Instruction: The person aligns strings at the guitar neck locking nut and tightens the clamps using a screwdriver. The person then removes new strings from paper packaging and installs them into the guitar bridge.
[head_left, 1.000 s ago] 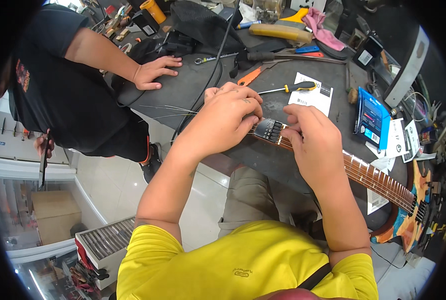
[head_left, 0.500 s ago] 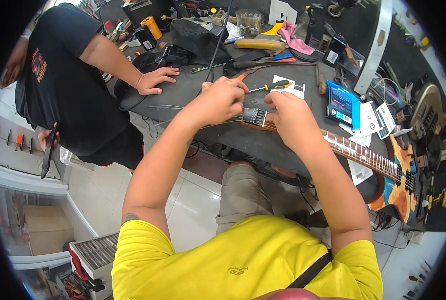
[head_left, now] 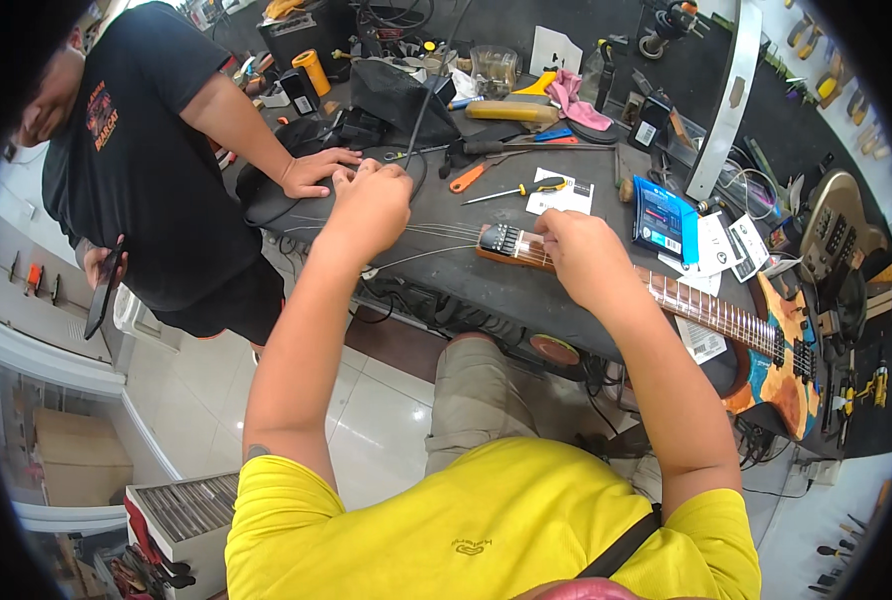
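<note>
An electric guitar (head_left: 711, 305) with a wood and blue body lies along the bench's near edge, its neck pointing left. At the neck's end is a black headpiece (head_left: 499, 239) without tuning pegs. Long loose strings (head_left: 436, 232) trail leftward from it, passing behind my left hand (head_left: 371, 212). That hand is raised left of the headpiece, fingers curled together; their grip is hidden. My right hand (head_left: 578, 245) is closed at the neck just beside the headpiece, its bent fingers over the strings. Whether it pinches a single string cannot be seen.
Beyond my hands lie a yellow-black screwdriver (head_left: 526, 190), an orange-handled tool (head_left: 471, 178) and a white card (head_left: 564, 192). A blue packet (head_left: 664, 220) stands right of them. At left a co-worker's hand (head_left: 316, 172) rests on the bench. Tools crowd the back.
My left hand has moved left, away from the headpiece, uncovering the strings and the orange-handled tool. My right hand stays by the headpiece, fingers lower over the neck.
</note>
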`<state>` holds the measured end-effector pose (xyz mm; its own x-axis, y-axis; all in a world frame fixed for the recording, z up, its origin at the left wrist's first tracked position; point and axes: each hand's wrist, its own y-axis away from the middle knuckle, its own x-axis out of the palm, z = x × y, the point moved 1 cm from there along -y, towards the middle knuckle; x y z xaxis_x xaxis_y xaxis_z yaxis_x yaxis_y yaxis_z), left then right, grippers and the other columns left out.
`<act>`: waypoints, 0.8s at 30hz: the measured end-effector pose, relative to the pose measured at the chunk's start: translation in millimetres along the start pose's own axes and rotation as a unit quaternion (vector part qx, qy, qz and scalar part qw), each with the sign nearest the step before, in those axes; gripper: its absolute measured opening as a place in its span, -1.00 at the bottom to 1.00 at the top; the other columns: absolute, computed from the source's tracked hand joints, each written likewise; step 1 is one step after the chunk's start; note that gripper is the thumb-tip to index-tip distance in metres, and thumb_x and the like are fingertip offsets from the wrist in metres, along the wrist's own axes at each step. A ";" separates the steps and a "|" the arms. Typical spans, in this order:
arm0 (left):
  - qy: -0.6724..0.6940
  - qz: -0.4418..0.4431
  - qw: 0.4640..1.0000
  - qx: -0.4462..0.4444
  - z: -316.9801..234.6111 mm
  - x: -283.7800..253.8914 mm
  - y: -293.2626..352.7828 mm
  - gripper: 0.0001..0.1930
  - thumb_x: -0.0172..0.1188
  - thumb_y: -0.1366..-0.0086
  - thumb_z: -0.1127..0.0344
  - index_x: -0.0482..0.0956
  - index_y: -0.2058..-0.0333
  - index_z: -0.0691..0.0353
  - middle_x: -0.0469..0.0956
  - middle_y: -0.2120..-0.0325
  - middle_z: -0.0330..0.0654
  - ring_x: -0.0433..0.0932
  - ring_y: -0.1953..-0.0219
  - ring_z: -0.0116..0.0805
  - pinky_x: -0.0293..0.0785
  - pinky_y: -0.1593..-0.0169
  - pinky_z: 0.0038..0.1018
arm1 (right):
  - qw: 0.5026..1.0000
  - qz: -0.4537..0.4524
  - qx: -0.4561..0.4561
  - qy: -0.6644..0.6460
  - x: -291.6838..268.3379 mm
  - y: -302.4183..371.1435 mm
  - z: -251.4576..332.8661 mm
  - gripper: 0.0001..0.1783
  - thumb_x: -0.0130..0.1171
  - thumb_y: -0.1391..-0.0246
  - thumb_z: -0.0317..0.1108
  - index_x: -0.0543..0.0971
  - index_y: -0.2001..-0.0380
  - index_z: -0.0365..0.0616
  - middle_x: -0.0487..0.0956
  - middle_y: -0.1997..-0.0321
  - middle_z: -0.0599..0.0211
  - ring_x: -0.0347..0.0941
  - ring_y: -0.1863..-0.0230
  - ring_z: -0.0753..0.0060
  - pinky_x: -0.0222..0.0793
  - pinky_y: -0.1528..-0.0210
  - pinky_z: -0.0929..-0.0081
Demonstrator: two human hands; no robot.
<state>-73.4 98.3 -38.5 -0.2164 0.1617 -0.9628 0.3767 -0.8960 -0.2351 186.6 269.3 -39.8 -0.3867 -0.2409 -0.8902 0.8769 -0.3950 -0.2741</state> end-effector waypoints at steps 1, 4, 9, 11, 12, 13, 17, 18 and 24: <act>-0.001 0.000 1.000 -0.002 -11.0 -7.5 1.9 -0.81 0.25 -0.25 0.42 0.74 0.18 0.21 0.65 -0.16 -0.20 0.51 -0.26 -0.07 0.36 -0.20 0.25 | 1.000 0.000 -0.002 -0.001 2.7 -1.2 2.9 -0.82 0.28 -0.24 -0.51 0.67 0.11 -0.27 0.74 0.11 -0.07 0.69 0.05 -0.17 0.58 -0.04 0.03; 0.088 -0.181 0.971 0.126 -47.8 -22.7 1.1 -0.74 0.23 -0.25 0.47 0.74 0.09 0.23 0.71 -0.03 -0.06 0.60 -0.15 -0.03 0.46 -0.18 0.05 | 0.999 -0.029 -0.016 -0.029 6.7 -5.6 7.2 -0.81 0.28 -0.25 -0.49 0.67 0.09 -0.24 0.75 0.13 -0.06 0.69 0.05 -0.17 0.59 -0.05 0.03; 0.281 0.068 0.952 0.106 -67.2 7.8 -18.3 -0.81 0.23 -0.34 0.46 0.75 0.13 0.30 0.78 0.21 0.07 0.72 0.09 0.14 0.59 -0.01 -0.08 | 1.000 -0.012 0.007 -0.021 6.8 -10.9 7.9 -0.79 0.31 -0.23 -0.44 0.66 0.08 -0.23 0.74 0.14 -0.09 0.69 0.04 -0.20 0.58 -0.04 -0.03; 0.331 0.046 0.932 0.138 -56.6 8.4 -20.8 -0.84 0.28 -0.37 0.42 0.74 0.13 0.31 0.77 0.26 0.07 0.74 0.17 0.10 0.62 0.05 -0.15 | 1.000 -0.011 0.009 -0.018 6.6 -9.9 7.5 -0.78 0.31 -0.23 -0.43 0.66 0.07 -0.23 0.74 0.14 -0.09 0.69 0.03 -0.20 0.57 -0.05 -0.03; 0.367 0.070 0.921 0.111 -50.9 9.8 -22.4 -0.84 0.30 -0.36 0.43 0.74 0.13 0.31 0.77 0.26 0.06 0.74 0.17 0.07 0.61 0.05 -0.18 | 1.000 -0.009 0.008 -0.016 5.9 -9.5 6.8 -0.78 0.32 -0.23 -0.43 0.66 0.07 -0.23 0.74 0.13 -0.08 0.69 0.02 -0.19 0.57 -0.06 -0.03; 0.402 0.094 0.907 0.082 -48.6 9.1 -22.7 -0.84 0.33 -0.35 0.44 0.74 0.13 0.31 0.76 0.27 0.05 0.74 0.18 0.04 0.61 0.05 -0.20 | 1.000 -0.009 0.009 -0.016 4.4 -8.5 6.3 -0.78 0.32 -0.23 -0.43 0.66 0.07 -0.23 0.74 0.13 -0.08 0.69 0.02 -0.19 0.57 -0.06 -0.03; 0.332 0.092 0.930 0.129 -53.9 0.4 -29.7 -0.86 0.34 -0.32 0.49 0.72 0.16 0.32 0.75 0.30 0.02 0.71 0.22 0.07 0.59 0.08 -0.19 | 1.000 -0.005 0.004 -0.023 -0.7 -5.8 2.6 -0.77 0.32 -0.22 -0.44 0.67 0.06 -0.24 0.75 0.10 -0.07 0.69 0.02 -0.17 0.58 -0.07 0.00; 0.331 0.090 0.930 0.129 -50.8 5.8 -31.2 -0.86 0.34 -0.32 0.49 0.72 0.16 0.32 0.75 0.30 0.02 0.71 0.22 0.07 0.59 0.08 -0.19 | 1.000 -0.004 0.008 -0.017 -1.9 -4.9 0.8 -0.76 0.31 -0.22 -0.47 0.67 0.05 -0.25 0.75 0.09 -0.06 0.70 0.04 -0.16 0.59 -0.06 0.04; 0.242 -0.023 0.952 0.186 -23.6 11.8 -21.1 -0.94 0.23 -0.33 0.53 0.65 0.24 0.33 0.70 0.36 0.05 0.67 0.21 0.18 0.56 0.11 -0.12 | 1.000 -0.003 -0.002 -0.001 -16.9 7.9 -12.6 -0.83 0.31 -0.22 -0.48 0.69 0.13 -0.28 0.73 0.12 -0.07 0.68 0.04 -0.18 0.58 -0.06 0.05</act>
<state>-62.7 129.0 -48.1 0.2502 0.2952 -0.9221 0.0122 -0.9533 -0.3019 203.7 281.4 -31.5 -0.3918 -0.2407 -0.8880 0.8759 -0.3930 -0.2799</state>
